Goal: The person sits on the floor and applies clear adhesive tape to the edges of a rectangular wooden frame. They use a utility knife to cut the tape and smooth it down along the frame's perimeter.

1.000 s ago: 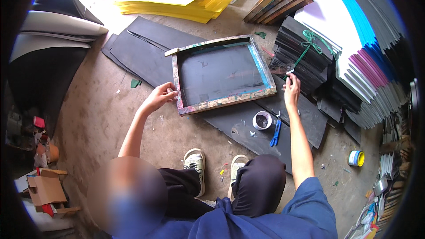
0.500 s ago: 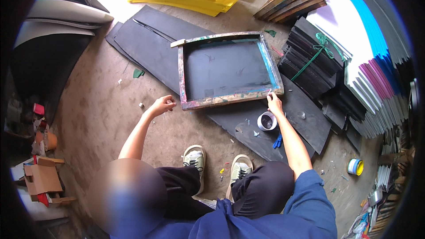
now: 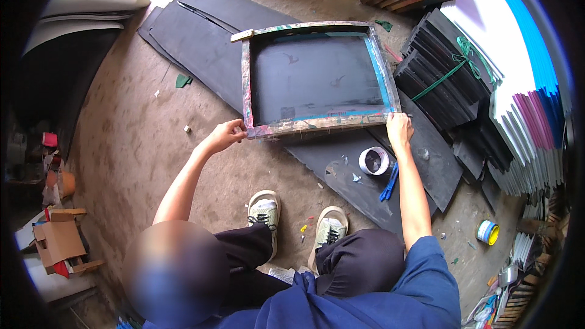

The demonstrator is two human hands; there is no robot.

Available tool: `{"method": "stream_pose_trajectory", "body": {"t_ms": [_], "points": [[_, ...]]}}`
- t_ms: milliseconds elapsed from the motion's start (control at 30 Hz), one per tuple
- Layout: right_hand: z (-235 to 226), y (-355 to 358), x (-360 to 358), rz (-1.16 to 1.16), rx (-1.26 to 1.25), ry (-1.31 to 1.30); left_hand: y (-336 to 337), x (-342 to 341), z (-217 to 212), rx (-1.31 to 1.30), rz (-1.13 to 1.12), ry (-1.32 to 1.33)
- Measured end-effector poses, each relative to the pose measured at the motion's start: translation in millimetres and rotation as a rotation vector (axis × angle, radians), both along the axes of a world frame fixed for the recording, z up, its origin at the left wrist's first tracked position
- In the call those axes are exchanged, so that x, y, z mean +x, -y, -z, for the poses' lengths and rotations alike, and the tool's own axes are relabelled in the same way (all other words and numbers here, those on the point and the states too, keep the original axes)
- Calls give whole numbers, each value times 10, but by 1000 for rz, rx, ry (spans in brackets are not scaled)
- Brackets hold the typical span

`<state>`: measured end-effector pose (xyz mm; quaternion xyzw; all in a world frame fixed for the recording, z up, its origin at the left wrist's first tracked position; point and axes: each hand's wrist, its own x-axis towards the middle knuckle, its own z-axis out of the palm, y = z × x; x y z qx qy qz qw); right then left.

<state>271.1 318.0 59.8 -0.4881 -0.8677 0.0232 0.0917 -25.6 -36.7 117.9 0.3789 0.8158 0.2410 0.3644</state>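
With the left hand (image 3: 226,136) and right hand (image 3: 399,131) each closed on a near corner of the wooden screen-printing frame (image 3: 317,123) at frame centre — keep both grips level, squaring it over the black sheet (image 3: 341,164) evenly.

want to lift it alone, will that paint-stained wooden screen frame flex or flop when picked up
Probably stiff: the wooden screen frame keeps straight rails with the left hand and right hand on its near corners. Likely light, being thin rails around mesh. The mesh looks puncture-prone.
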Motion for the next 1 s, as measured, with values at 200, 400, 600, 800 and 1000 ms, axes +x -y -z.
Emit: {"method": "stream_pose_trajectory", "body": {"t_ms": [200, 400, 600, 800, 1000], "points": [[68, 61, -37, -142, -110, -255, 94, -135, -48, -3, -67, -4], [269, 160, -52, -166, -69, -128, 278, -250, 37, -48, -62, -81], [457, -104, -40, -586, 115, -365, 216, -265, -96, -66, -43, -118], [511, -56, -39, -490, -408, -383, 199, -260, -204, -89, -39, -154], [521, 176, -13, -446, -492, -512, 251, -310, -278, -82, -37, -180]]}}
